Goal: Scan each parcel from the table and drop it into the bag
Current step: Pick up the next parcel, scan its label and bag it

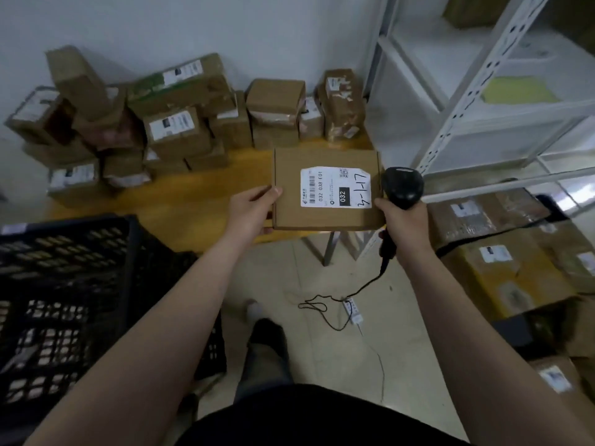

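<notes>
My left hand (254,210) grips the parcel's (325,217) left edge, label (335,188) up for reading, at the tabletop's (193,201) front edge; my right hand (406,222) clamps the scanner (402,186) beside it.

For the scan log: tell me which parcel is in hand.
The flat box with the handwritten label, held in the left hand; others sit on the table.

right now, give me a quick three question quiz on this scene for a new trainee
1. True or false: the left hand holds the flat parcel by its left edge.
2. What does the right hand grip? A) tape roll B) scanner C) pen
3. Fill in: the black block on the white label reads ___.
Key: 1 true; 2 B; 3 032.
</notes>
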